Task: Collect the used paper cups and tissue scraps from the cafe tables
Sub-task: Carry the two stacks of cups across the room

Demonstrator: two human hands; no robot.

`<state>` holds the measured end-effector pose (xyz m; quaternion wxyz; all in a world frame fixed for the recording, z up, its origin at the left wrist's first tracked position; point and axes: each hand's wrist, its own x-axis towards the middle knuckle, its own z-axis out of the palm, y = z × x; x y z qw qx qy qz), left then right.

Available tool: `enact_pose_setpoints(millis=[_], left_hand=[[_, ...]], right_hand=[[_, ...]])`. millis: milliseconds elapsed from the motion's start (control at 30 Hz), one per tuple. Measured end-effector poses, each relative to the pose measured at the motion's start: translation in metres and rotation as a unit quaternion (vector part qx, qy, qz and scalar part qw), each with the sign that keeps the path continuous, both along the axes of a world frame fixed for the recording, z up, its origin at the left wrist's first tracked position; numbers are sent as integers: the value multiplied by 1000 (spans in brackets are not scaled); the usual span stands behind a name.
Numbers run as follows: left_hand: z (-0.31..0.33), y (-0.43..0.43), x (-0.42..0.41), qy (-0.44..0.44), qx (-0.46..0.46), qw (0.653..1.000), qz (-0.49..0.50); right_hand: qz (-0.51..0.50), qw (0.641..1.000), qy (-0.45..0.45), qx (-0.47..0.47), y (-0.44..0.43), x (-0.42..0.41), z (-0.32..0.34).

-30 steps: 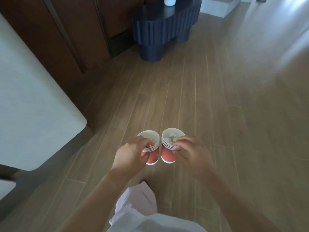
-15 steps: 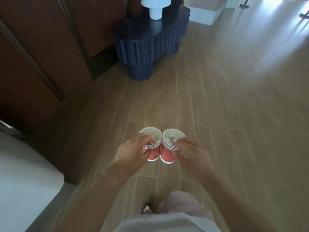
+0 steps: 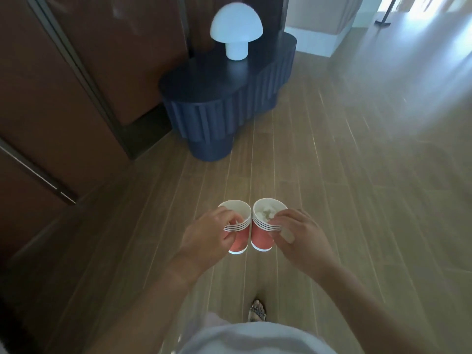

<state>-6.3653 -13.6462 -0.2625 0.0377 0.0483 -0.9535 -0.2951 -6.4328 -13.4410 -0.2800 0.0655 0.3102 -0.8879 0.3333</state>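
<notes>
Left grip: the left grip [image 3: 209, 236] is curled round the left cup stack [image 3: 241, 240], thumb at the rims and fingers round the red wall, holding it off the floor.
Right grip: the right grip [image 3: 298, 238] holds the right cup stack [image 3: 263, 238] the same way, fingertips at the rims.
Task's things: both stacks are several nested red paper cups with white rims. Tissue scraps [image 3: 267, 213] lie inside the top cup of the right stack. What is in the left stack I cannot tell.
Long axis: both stacks stand upright with mouths up, so the scraps sit in the bottom.
Stack to stack: they are side by side between the hands, rims touching or just short of it. Each stack lies on the inner side of its own grip.
Key relation: the dark blue fluted side tabletop [image 3: 204, 83] lies ahead and a little left of the stacks, well apart from them, on the left grip's side. It carries a white mushroom lamp [image 3: 236, 29].
Beyond the stacks: I can make out no other cup or scrap in view.
Step in hand: probably carrying the collected cups across the wooden floor [image 3: 332, 175].
Next move: likely to free a hand, one stack would drop straight down into the other, as their axes are already parallel.
Risk: tilting either stack could spill the scraps.
</notes>
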Motion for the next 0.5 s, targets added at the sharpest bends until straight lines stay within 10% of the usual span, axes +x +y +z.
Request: enact_pose_setpoints(millis=[500], left_hand=[[1,-118,-379,38,-9,999,9]], right_hand=[[0,1000,8,-3,-122,-386,-3]])
